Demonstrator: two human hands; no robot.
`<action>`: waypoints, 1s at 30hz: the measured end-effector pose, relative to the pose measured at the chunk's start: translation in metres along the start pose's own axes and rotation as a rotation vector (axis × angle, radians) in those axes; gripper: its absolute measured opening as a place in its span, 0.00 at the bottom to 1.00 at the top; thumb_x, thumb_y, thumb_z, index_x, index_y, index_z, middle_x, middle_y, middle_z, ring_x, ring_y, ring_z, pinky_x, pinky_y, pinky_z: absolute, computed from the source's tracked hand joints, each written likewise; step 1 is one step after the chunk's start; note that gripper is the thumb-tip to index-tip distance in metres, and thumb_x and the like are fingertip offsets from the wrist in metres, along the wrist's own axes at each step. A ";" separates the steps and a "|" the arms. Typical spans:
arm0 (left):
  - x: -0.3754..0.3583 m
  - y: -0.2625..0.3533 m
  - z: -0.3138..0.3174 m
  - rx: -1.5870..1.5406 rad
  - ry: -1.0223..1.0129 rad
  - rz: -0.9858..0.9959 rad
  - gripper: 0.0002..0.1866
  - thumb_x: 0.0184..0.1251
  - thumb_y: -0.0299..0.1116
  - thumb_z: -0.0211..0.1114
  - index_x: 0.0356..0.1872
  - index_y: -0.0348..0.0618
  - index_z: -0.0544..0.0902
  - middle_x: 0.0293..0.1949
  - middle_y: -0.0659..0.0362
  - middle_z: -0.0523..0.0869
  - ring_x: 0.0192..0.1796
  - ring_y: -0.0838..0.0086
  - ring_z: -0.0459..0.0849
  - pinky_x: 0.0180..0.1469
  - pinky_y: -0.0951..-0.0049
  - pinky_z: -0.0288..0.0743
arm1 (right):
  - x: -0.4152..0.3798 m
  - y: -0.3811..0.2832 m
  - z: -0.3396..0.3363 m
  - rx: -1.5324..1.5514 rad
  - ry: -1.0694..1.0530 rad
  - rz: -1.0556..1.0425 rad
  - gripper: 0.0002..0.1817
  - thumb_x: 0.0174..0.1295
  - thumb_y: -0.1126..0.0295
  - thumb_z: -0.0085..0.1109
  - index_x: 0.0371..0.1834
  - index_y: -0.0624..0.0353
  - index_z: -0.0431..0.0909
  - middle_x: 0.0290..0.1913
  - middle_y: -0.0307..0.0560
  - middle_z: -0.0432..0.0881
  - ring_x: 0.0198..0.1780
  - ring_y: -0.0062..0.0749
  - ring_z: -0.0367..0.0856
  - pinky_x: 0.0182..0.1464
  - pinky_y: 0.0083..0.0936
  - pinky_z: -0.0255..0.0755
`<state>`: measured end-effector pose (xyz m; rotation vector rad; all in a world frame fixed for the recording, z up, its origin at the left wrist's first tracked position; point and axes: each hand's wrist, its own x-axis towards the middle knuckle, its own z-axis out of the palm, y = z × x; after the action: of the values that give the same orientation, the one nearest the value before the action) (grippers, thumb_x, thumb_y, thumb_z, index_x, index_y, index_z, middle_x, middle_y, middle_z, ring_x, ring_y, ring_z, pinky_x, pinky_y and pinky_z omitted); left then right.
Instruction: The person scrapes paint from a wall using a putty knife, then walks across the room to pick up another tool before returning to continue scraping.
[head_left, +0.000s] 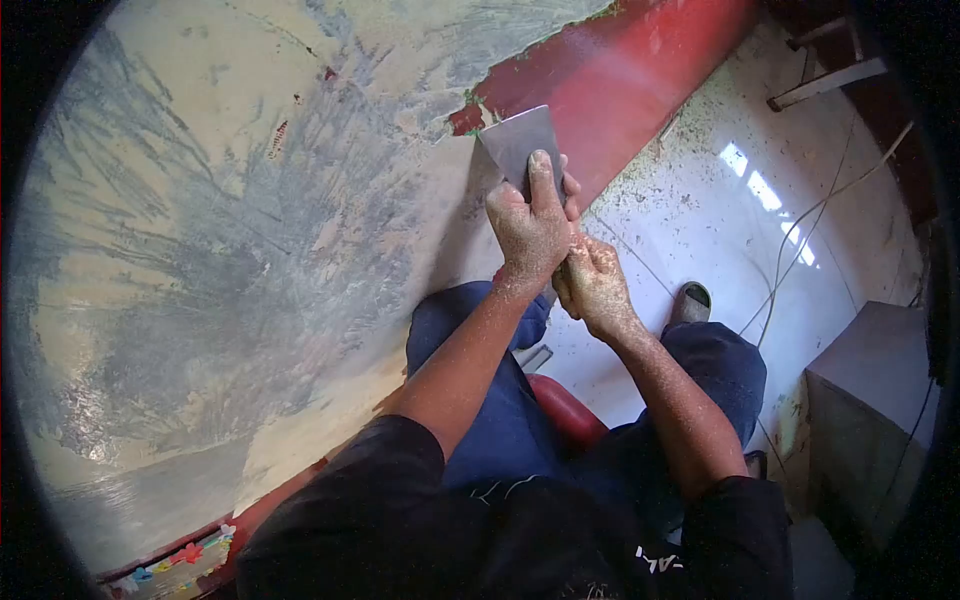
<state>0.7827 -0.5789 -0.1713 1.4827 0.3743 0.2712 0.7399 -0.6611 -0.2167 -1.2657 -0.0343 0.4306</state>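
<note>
A wide metal scraper [520,145] lies with its blade edge at the border between a grey and cream mottled surface [250,240] and a red painted strip [610,90]. My left hand [535,220] is closed on the scraper, its thumb and a finger pressed along the blade. Just behind it, to the lower right, my right hand [595,280] is closed around the scraper's lower end; the handle itself is hidden by the fingers. Pale dust and flakes coat both hands and forearms. Greenish ragged bits show along the edge of the red area.
Debris is scattered on the glossy tiled floor [700,200]. A cable [785,250] crosses it at the right. A grey box [870,370] stands at the lower right, a stool-like frame [830,85] at the top right. Between my legs is a red seat [565,410].
</note>
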 end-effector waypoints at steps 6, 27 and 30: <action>0.008 0.014 0.003 -0.075 -0.047 0.004 0.18 0.73 0.41 0.51 0.33 0.33 0.77 0.21 0.60 0.77 0.18 0.80 0.73 0.18 0.80 0.67 | 0.003 -0.023 0.001 0.021 -0.015 0.127 0.21 0.72 0.58 0.40 0.31 0.63 0.75 0.19 0.38 0.72 0.20 0.18 0.68 0.23 0.21 0.64; 0.021 0.018 0.006 -0.020 -0.059 0.053 0.18 0.72 0.40 0.52 0.34 0.33 0.78 0.20 0.60 0.78 0.17 0.81 0.74 0.17 0.80 0.67 | 0.013 -0.018 0.004 -0.051 0.032 -0.011 0.24 0.71 0.51 0.38 0.26 0.59 0.69 0.13 0.37 0.67 0.13 0.18 0.62 0.15 0.20 0.54; 0.010 0.018 0.006 -0.019 -0.035 0.058 0.17 0.72 0.40 0.53 0.34 0.33 0.78 0.20 0.60 0.78 0.17 0.80 0.74 0.17 0.80 0.67 | 0.005 -0.027 0.002 0.013 0.009 0.075 0.23 0.72 0.56 0.39 0.27 0.63 0.73 0.16 0.38 0.71 0.20 0.18 0.68 0.21 0.22 0.62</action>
<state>0.7952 -0.5792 -0.1542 1.4791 0.3008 0.2938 0.7523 -0.6641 -0.1923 -1.2593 0.0238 0.4891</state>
